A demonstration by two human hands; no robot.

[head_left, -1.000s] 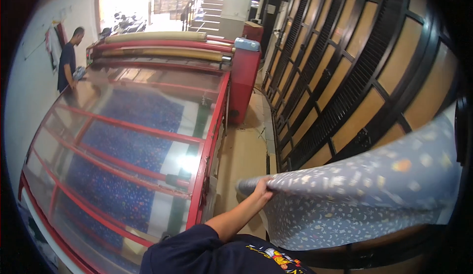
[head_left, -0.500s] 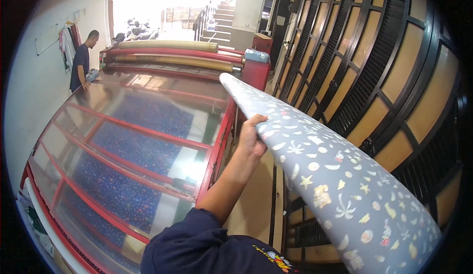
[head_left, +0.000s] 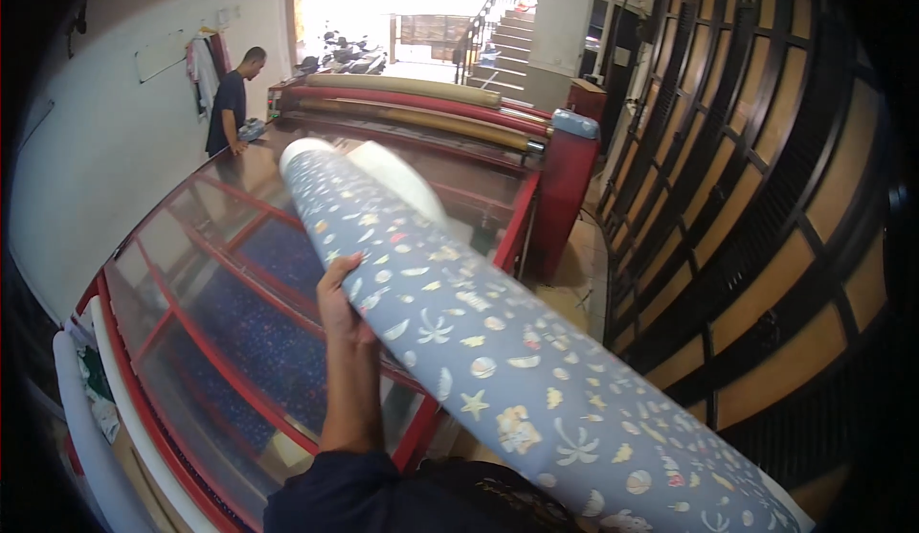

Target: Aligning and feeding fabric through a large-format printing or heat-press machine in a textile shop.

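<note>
A thick, long roll of grey-blue fabric [head_left: 517,341], printed with starfish, palms and shells, slants from the far left down to the lower right. My left hand [head_left: 343,303] is closed around its near side toward the far end, thumb on top. A loose white flap [head_left: 402,177] lifts from the roll's far edge. Beneath the far part of the roll lies a large red-framed machine [head_left: 163,313] with a clear sheet top. Speckled dark blue cloth [head_left: 249,361] shows through the sheet. My right hand is out of view; the roll's near end reaches the lower right.
Long rollers [head_left: 412,107] span the machine's far end, with a red side post [head_left: 565,198] at their right. A person in dark clothes [head_left: 230,102] stands at the far left corner. Black-framed folding gates [head_left: 747,217] run along the right. White rolls [head_left: 96,437] lie at lower left.
The roll and my left hand have swung left, so the roll's far end now hangs over the machine. The view has turned left, and the white flap has come into sight.
</note>
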